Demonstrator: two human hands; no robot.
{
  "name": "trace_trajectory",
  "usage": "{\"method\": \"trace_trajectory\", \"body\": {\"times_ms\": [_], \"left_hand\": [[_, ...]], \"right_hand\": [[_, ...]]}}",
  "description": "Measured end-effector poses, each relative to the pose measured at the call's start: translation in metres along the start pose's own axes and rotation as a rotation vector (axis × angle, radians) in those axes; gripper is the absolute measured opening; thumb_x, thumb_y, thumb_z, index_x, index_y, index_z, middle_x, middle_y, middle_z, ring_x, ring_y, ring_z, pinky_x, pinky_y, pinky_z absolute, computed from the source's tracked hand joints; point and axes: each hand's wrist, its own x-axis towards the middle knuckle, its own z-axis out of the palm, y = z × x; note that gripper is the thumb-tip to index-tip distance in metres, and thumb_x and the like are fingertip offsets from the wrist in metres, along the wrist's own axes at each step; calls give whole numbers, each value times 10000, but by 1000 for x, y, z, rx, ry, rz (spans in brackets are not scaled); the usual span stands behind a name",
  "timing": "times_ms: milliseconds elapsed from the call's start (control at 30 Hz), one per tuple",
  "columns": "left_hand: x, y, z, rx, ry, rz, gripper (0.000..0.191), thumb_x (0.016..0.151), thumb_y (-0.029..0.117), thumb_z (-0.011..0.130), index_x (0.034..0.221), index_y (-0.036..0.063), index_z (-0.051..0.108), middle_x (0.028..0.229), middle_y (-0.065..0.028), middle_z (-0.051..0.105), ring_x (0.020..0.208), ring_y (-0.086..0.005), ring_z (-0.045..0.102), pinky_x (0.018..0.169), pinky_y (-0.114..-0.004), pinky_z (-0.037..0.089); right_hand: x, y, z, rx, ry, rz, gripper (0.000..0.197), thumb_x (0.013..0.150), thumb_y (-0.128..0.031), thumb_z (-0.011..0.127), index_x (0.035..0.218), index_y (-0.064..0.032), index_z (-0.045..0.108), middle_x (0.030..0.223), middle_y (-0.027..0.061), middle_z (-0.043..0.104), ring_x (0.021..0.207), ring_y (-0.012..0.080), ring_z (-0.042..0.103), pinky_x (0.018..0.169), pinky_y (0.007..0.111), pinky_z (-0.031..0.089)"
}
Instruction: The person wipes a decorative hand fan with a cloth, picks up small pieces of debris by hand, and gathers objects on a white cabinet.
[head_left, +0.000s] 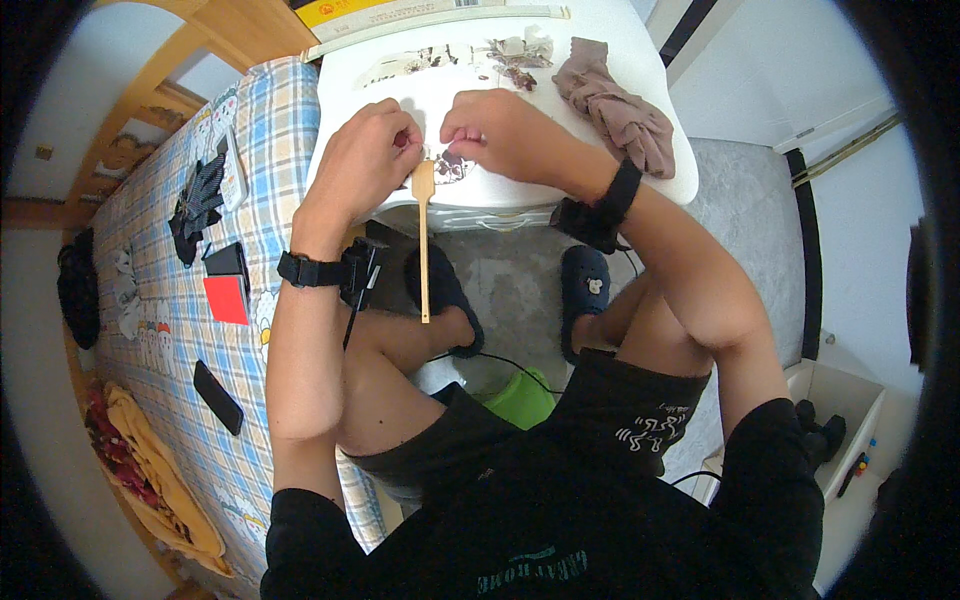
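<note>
My left hand (369, 154) is over the front of a white table (341, 97), its fingers curled and their tips drawn together. Facing it, my right hand (499, 136) has its fingers bent the same way, tips close to the left ones. Whether something small and thin sits between the fingertips is too small to tell. Just under them lies a dark floral cut-out or print (452, 169), partly covered by the right hand. A wooden spatula (424, 217) rests with its flat head at the table's front edge, its handle sticking out toward me over the floor.
Clear film scraps with dark floral prints (521, 56) and a printed strip (412, 64) lie farther back. A crumpled brown cloth (619, 112) is at right. A plaid-covered bed (262, 112) on the left holds a phone (218, 398) and a red notebook (226, 299). Below is a green bin (523, 401).
</note>
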Motion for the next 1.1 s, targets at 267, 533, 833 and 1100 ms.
{"method": "trace_trajectory", "body": {"times_ms": [267, 533, 833, 1100], "left_hand": [[-2, -8, 4, -19, -48, 109, 132, 978, 86, 645, 1029, -33, 622, 998, -192, 600, 918, -364, 612, 868, -415, 527], [-5, -7, -3, -238, -113, -1, 88, 983, 54, 651, 1039, -6, 621, 965, -139, 606, 858, -266, 630, 788, -381, 545], [-6, -7, -7, -257, -151, -60, 177, 906, 65, 765, 1057, -13, 718, 919, -116, 704, 814, -216, 652, 762, -351, 556], [-6, -6, -10, -223, -167, -55, 123, 905, 50, 756, 996, -32, 744, 940, -135, 733, 863, -225, 683, 823, -350, 557]], "right_hand": [[3, 2, 13, 5, 31, 85, 151, 838, -79, 741, 966, 0, 749, 902, 159, 684, 815, 331, 686, 745, 418, 547], [10, -9, 21, 13, 27, 121, 129, 872, -115, 725, 928, 1, 724, 876, 165, 668, 809, 347, 666, 762, 433, 541], [3, -16, 25, -113, -13, 52, 117, 953, -127, 660, 969, -15, 629, 963, 159, 615, 936, 376, 614, 827, 463, 514], [4, -15, 16, 0, 27, 62, 80, 956, -86, 641, 960, -16, 602, 928, 151, 599, 874, 352, 603, 798, 437, 507]]}}
